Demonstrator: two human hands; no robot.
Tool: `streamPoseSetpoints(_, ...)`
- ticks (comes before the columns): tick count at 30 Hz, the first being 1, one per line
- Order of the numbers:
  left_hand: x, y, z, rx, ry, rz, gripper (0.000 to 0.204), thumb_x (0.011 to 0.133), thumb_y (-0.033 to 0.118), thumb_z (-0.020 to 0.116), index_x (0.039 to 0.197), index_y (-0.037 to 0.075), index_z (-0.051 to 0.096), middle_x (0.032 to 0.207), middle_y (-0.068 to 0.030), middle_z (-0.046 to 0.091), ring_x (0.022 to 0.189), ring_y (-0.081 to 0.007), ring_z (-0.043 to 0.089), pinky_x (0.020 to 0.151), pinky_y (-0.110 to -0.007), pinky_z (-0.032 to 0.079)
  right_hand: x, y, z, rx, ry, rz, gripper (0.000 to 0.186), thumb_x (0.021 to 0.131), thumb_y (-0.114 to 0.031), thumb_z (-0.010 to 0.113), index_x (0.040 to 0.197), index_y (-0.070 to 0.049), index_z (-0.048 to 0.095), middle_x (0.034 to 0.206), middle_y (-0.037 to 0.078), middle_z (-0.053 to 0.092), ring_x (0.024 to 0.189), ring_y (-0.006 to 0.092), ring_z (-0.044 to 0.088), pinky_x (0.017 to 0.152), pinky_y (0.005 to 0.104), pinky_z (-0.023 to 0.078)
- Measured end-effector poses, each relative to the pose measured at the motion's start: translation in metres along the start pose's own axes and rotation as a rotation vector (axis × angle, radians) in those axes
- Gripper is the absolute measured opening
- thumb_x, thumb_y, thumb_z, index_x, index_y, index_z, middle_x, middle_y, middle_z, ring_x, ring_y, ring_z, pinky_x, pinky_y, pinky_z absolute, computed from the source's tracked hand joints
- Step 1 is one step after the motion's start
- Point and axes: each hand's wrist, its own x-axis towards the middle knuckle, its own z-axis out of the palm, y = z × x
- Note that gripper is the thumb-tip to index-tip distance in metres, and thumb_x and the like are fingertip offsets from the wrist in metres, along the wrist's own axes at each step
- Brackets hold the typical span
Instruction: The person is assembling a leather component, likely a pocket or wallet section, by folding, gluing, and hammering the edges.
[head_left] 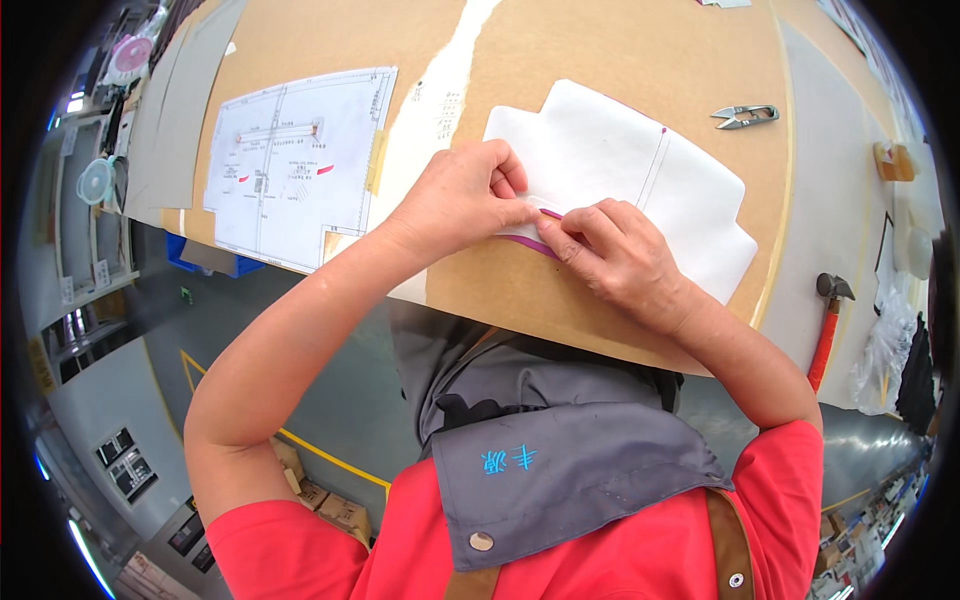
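A white cut panel [600,150] with stepped corners lies on the brown worktable [560,320]; purple shows along its edges, and a thin line runs across its right half. At the panel's near edge my left hand [465,195] is closed, thumb and fingers pinching the material. Close beside it, my right hand [625,260] pinches the same edge with thumb and forefinger. Between the hands the edge looks lifted or folded, and a purple strip shows there. The fingertips partly cover that spot.
A printed paper pattern [300,165] lies to the left. Small thread snips [745,117] rest beyond the panel at the right. A red-handled hammer [829,325] and a clear plastic bag [884,350] are farther right. Below the table's left edge is a blue bin [205,258].
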Motion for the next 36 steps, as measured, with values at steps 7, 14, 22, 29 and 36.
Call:
streamPoseSetpoints(7, 0.005, 0.001, -0.001, 0.059, -0.012, 0.014, 0.025, 0.083, 0.019, 0.082, 0.088, 0.003, 0.064, 0.08, -0.0017, 0.065, 0.076, -0.0104, 0.061, 0.069, -0.027, 0.052, -0.002, 0.0, 0.004, 0.053, 0.022, 0.001, 0.039, 0.08, -0.005, 0.067, 0.118, 0.004, 0.067, 0.093, 0.006, 0.055, 0.081, 0.0198, 0.056, 0.072, 0.033, 0.05)
streamPoseSetpoints(14, 0.006, 0.001, -0.006, 0.086, -0.064, 0.002, 0.029, 0.081, 0.016, 0.081, 0.077, 0.006, 0.054, 0.074, 0.0008, 0.059, 0.07, -0.0083, 0.054, 0.062, -0.026, 0.046, -0.003, -0.001, 0.004, 0.026, 0.023, -0.012, 0.038, 0.081, -0.005, 0.066, 0.117, 0.005, 0.067, 0.092, 0.006, 0.054, 0.082, 0.0198, 0.055, 0.072, 0.0329, 0.05)
streamPoseSetpoints(22, 0.013, 0.0, -0.01, 0.102, -0.101, 0.004, 0.03, 0.079, 0.014, 0.081, 0.073, 0.008, 0.052, 0.071, 0.0012, 0.056, 0.069, -0.0087, 0.051, 0.059, -0.027, 0.042, -0.002, -0.005, 0.004, -0.016, 0.024, -0.001, 0.036, 0.082, -0.005, 0.066, 0.116, 0.005, 0.068, 0.091, 0.007, 0.055, 0.084, 0.0206, 0.057, 0.073, 0.033, 0.051)
streamPoseSetpoints(29, 0.013, 0.006, -0.011, 0.089, -0.104, -0.047, 0.03, 0.077, 0.011, 0.081, 0.072, 0.009, 0.051, 0.072, 0.0005, 0.056, 0.07, -0.01, 0.051, 0.058, -0.028, 0.041, -0.004, -0.002, 0.009, -0.068, 0.041, -0.026, 0.033, 0.082, -0.007, 0.066, 0.114, 0.002, 0.069, 0.09, 0.007, 0.055, 0.085, 0.0207, 0.057, 0.073, 0.0332, 0.051)
streamPoseSetpoints(36, 0.01, -0.005, -0.015, 0.038, -0.11, 0.001, 0.022, 0.076, 0.009, 0.081, 0.077, 0.006, 0.059, 0.078, -0.002, 0.061, 0.074, -0.0114, 0.055, 0.063, -0.028, 0.045, -0.002, -0.003, 0.009, -0.093, 0.057, -0.06, 0.034, 0.081, -0.007, 0.066, 0.115, -0.001, 0.068, 0.091, 0.006, 0.056, 0.084, 0.0202, 0.058, 0.074, 0.0335, 0.052)
